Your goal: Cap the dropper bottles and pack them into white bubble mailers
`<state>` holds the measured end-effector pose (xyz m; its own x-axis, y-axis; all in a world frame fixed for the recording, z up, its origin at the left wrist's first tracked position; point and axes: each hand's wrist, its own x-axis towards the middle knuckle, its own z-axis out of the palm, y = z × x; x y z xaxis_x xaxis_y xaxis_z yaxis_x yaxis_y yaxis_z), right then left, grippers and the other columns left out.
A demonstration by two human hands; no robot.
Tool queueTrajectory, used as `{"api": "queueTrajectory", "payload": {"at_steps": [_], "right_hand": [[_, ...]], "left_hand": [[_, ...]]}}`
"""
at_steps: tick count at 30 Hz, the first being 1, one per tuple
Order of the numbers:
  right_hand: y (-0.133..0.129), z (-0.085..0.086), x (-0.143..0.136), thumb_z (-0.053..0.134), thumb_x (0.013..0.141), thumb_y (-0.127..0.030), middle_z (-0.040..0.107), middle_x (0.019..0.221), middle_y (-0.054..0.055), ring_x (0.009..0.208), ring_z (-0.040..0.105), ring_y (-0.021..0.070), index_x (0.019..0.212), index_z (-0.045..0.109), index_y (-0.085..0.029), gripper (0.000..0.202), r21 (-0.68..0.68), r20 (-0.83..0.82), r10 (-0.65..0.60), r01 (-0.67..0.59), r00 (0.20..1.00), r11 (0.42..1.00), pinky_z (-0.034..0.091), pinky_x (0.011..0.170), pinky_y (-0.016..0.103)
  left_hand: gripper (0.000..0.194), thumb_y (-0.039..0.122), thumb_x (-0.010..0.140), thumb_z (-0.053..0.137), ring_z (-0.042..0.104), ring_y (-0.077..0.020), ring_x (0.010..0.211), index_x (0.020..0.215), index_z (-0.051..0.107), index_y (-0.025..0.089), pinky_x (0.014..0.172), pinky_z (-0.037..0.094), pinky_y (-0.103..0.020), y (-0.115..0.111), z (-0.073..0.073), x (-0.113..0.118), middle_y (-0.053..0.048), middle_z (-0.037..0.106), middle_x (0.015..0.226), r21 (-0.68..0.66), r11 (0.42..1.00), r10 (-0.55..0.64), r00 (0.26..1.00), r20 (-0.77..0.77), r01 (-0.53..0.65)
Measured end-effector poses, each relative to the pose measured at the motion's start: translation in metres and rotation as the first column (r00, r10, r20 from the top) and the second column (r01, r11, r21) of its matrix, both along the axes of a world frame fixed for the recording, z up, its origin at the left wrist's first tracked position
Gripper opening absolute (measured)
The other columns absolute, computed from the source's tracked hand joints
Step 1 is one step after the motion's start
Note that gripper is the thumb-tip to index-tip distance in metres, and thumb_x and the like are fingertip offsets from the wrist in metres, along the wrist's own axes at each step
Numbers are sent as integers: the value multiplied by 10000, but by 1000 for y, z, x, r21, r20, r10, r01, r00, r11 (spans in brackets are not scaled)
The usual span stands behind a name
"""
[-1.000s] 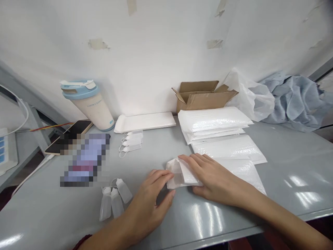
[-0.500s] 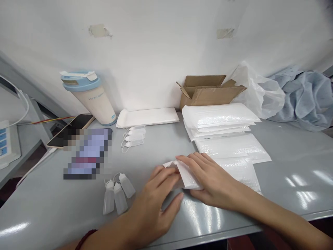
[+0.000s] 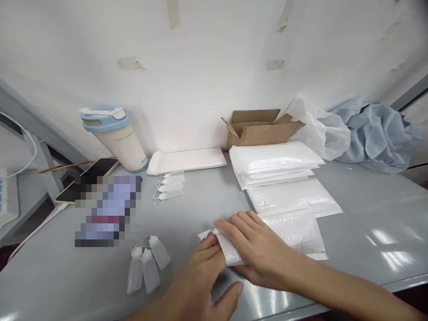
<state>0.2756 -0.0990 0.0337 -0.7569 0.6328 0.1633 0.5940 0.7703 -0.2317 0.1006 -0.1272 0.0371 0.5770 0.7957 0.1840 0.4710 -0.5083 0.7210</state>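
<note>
A white bubble mailer [image 3: 230, 253] lies in front of me with its mouth toward the left. My right hand [image 3: 249, 243] is closed over its mouth end, fingers on top and thumb side below. The fingers of my left hand [image 3: 207, 267] reach into the mouth, so their tips are hidden; its thumb stands apart from them. The padded part [image 3: 294, 229] showing right of my right hand appears to belong to this same mailer. Left of my left hand are several small translucent squeeze bottles [image 3: 150, 269] with looped caps. More such bottles [image 3: 172, 185] lie farther back.
Behind the hands lie a single mailer [image 3: 294, 196] and a stack of mailers [image 3: 277, 158]. An open cardboard box [image 3: 264, 133], a plastic bag [image 3: 329, 133] and blue cloth [image 3: 377, 133] stand along the wall. Flat white packets [image 3: 190, 160], a tumbler [image 3: 117, 138] and two phones [image 3: 110, 207] are leftward.
The left fingers have gone deeper into the mailer's mouth. Both hands and the mailer sit lower in view, as does the whole scene, since the head view has tilted up.
</note>
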Motion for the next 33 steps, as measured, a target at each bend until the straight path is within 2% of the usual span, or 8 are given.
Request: {"api": "queueTrajectory", "payload": {"at_steps": [4, 8, 11, 14, 18, 25, 28, 33], "right_hand": [[1, -1, 2, 563, 759, -217, 554, 1045, 132, 916, 468, 268, 1293, 372, -83, 583, 3, 13, -14, 14, 1000, 1000, 385, 781, 405], [2, 0, 7, 536, 710, -178, 530, 1139, 162, 1011, 443, 298, 1326, 331, -67, 658, 32, -4, -68, 68, 998, 997, 348, 864, 474], [1, 4, 8, 509, 651, -151, 522, 1162, 161, 1030, 437, 306, 1333, 322, -82, 711, 13, -21, -66, 67, 998, 998, 332, 891, 511], [1, 7, 8, 494, 611, -149, 521, 1167, 160, 1043, 446, 307, 1338, 312, -88, 751, -11, -42, -43, 42, 998, 999, 340, 899, 520], [0, 5, 7, 504, 650, -182, 488, 1238, 227, 1157, 408, 370, 1335, 319, -46, 722, 170, -61, -80, 89, 995, 981, 325, 915, 584], [-18, -6, -6, 373, 812, -19, 608, 1179, 224, 1178, 496, 355, 1179, 546, -12, 405, 649, -100, -66, 115, 993, 752, 446, 876, 489], [-19, -7, -7, 357, 850, -40, 622, 1171, 206, 1153, 529, 347, 1143, 595, -36, 377, 651, -82, -87, 119, 993, 749, 492, 852, 463], [-12, -4, -1, 353, 861, -56, 608, 1196, 193, 1174, 516, 328, 1126, 612, -47, 371, 646, -87, -60, 103, 994, 757, 527, 852, 437]], "left_hand": [[190, 97, 740, 555, 616, -194, 823, 884, 610, 207, 831, 491, -321, 5, -2, -6, -13, 690, 830, 58, 998, 21, 997, 70, -25], [173, 182, 812, 563, 597, -201, 874, 979, 587, 222, 791, 489, -342, 16, -2, -18, -40, 662, 969, 156, 934, 313, 947, 73, -321], [388, 258, 770, 617, 582, -199, 802, 1145, 524, 229, 666, 505, -313, 21, -1, -20, -59, 621, 1063, -12, 894, 448, 894, -22, -448], [166, 314, 828, 535, 518, -138, 590, 915, 594, 186, 534, 444, -241, 22, -1, -17, -1, 624, 772, -322, 885, 342, 939, -42, -336], [330, 424, 865, 472, 455, -117, 547, 676, 537, 161, 490, 357, -211, 25, -1, -17, 35, 492, 592, -527, 786, 419, 905, 68, -324], [311, 462, 852, 506, 524, -133, 615, 776, 554, 164, 564, 430, -228, 27, 5, -19, 22, 546, 662, -701, 685, 477, 850, 225, -199], [321, 429, 875, 477, 502, -121, 548, 693, 528, 169, 492, 409, -209, 20, 3, -18, 24, 532, 602, -514, 794, 443, 888, 125, -324], [173, 203, 886, 458, 633, -198, 821, 1020, 568, 201, 725, 532, -300, 9, -5, -19, -69, 670, 922, 273, 919, 248, 955, 160, -285]]}}
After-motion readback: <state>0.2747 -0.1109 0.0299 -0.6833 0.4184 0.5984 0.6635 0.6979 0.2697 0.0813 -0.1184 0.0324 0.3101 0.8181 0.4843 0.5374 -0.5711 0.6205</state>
